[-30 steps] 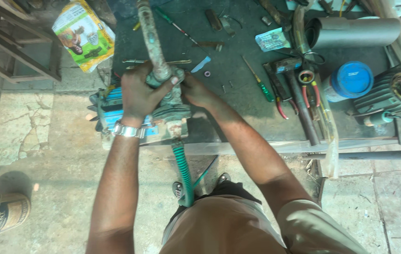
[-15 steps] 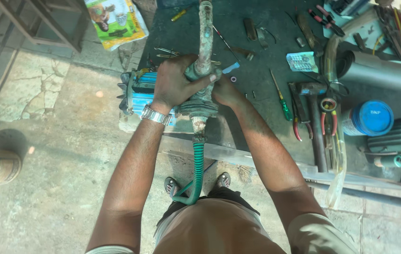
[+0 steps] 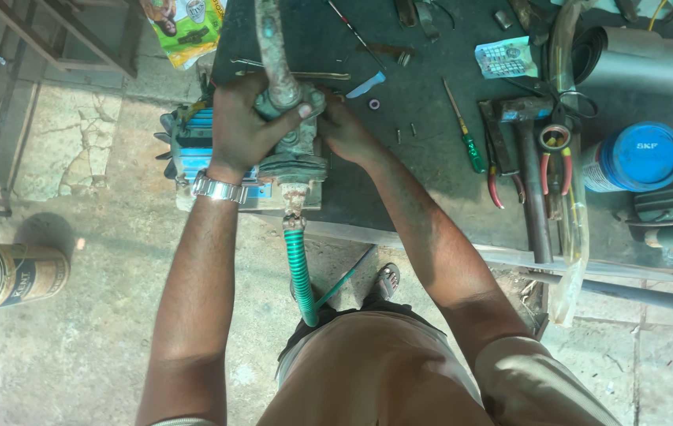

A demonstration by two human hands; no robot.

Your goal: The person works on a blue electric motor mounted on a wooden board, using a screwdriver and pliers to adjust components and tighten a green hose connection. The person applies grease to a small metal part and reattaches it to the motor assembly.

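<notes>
Upper middle of frame: left hand and right hand clamped on rusty pump at bench front edge. Bare floor lower left; tools crowding right.

A green and yellow printed plastic bag lies far left. A small pale blue-white printed packet sits far right. A brown labelled cardboard tube lies near left. A blue round tin with a white-labelled side rests right.
</notes>
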